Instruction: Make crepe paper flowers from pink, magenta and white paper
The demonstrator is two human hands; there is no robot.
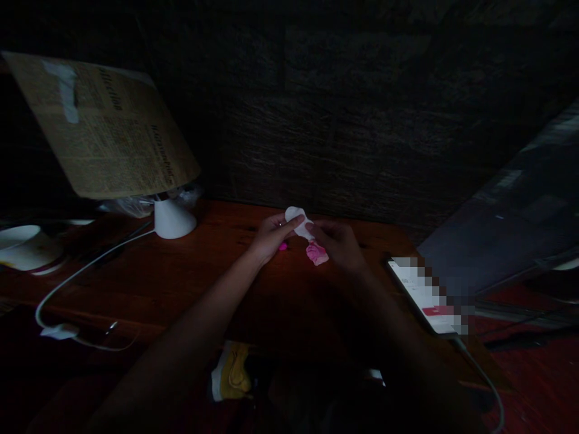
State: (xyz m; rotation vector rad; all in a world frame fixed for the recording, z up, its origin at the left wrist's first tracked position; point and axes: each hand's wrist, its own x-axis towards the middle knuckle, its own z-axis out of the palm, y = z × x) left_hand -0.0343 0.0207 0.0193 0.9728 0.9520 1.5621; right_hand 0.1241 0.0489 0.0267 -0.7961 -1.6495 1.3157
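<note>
Between both hands is a flat, rounded white piece (297, 219), held above the wooden table; its material is not clear in the dim light. My left hand (272, 235) pinches its left side with the thumb on top. The fingers of my right hand (337, 241) are closed on its right edge. Just under the right fingertips sits a crumpled pink piece (316, 253); whether it touches that hand I cannot tell. A small bright magenta lump (283, 246) is beside my left hand.
A lamp with a newsprint shade (117, 126) and white base (174, 219) stands at the left, its cord running forward. Further left is a white cup (20, 244). A lit phone (420, 295) with a cable lies by the table's right edge. Behind is a dark brick wall (316, 120).
</note>
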